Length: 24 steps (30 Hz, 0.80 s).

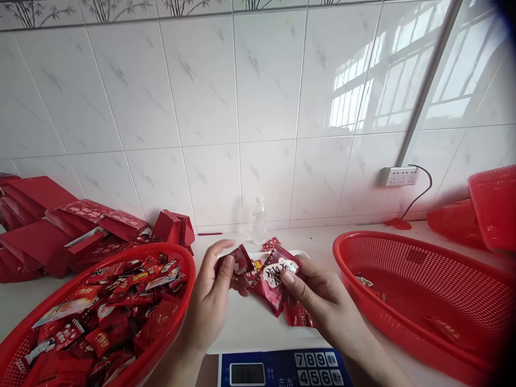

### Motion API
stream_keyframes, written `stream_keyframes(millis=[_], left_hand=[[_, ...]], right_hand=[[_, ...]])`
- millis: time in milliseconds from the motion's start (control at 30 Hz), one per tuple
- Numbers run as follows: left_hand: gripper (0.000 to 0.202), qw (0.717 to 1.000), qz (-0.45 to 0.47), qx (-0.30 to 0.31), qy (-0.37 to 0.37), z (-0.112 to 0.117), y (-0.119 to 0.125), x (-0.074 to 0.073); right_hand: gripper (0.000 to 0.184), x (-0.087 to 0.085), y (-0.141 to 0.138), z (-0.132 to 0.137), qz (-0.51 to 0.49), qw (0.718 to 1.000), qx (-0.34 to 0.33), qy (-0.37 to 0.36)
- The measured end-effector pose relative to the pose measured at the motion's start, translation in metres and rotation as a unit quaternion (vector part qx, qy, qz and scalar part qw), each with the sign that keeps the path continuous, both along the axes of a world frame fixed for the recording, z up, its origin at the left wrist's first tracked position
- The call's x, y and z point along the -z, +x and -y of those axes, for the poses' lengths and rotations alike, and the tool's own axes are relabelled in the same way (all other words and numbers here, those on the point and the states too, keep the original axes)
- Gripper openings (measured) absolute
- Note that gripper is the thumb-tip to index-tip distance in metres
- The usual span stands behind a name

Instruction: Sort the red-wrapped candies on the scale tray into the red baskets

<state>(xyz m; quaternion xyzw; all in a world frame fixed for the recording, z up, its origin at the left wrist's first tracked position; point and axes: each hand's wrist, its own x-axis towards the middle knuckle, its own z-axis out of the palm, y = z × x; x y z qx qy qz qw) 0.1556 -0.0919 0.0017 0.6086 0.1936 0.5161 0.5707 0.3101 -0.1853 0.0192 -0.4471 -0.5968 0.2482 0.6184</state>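
In the middle of the head view my left hand (214, 295) pinches a small dark red candy packet (242, 262) between thumb and fingers. Close beside it, my right hand (322, 301) grips a red candy packet with a white label and dark characters (278, 274). Another red packet (298, 314) shows just under the right hand; whether it is held I cannot tell. Both hands are over the white tray (242, 328) of a weighing scale, whose blue keypad panel (282, 370) is at the bottom edge. A patterned red packet (271, 244) lies at the tray's far edge.
To the left stands a red basket (192, 269) full of red candy packets. On the right is another red basket (342, 252) with a few packets. Red paper boxes (92, 226) are piled behind the left basket. A clear bottle (259, 220) and a power strip (400, 176) are by the wall.
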Motion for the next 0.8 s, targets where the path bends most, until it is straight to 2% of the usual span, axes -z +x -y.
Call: stream_keyframes(millis=[67,133,300,433,500,600,667,733,800], left_hand=[[0.022,0.997,-0.049,0.041,0.049,0.003,0.0,0.003],[0.023,0.993,-0.066,0.086,0.057,0.005,0.0,0.002],[0.04,0.981,-0.075,0.169,0.06,0.011,-0.001,-0.003],[0.026,0.986,-0.099,0.109,0.076,0.009,0.0,-0.002],[0.022,0.995,-0.045,0.082,0.042,0.006,-0.002,-0.004],[0.024,0.994,0.087,0.056,-0.03,0.0,-0.008,-0.014],[0.026,0.986,0.142,0.038,-0.074,-0.002,-0.013,-0.022],[0.03,0.981,0.162,0.025,-0.104,-0.002,-0.018,-0.029],[0.033,0.98,0.159,0.017,-0.12,-0.001,-0.021,-0.032]], right_hand=[[0.036,0.002,0.0,-0.001,0.022,0.999,0.027,0.003],[0.035,0.005,0.0,-0.002,0.056,0.997,0.057,0.006],[0.034,0.008,-0.004,-0.004,0.127,0.983,0.132,0.018],[0.034,0.006,-0.002,-0.005,0.158,0.981,0.11,0.015],[0.036,0.004,0.006,-0.003,0.167,0.976,0.14,0.027],[0.035,-0.003,0.025,0.006,0.175,0.961,0.211,0.024],[0.03,-0.006,0.037,0.015,0.212,0.952,0.221,-0.023],[0.02,-0.005,0.044,0.024,0.291,0.929,0.197,-0.113],[0.02,0.0,0.047,0.03,0.404,0.877,0.156,-0.208]])
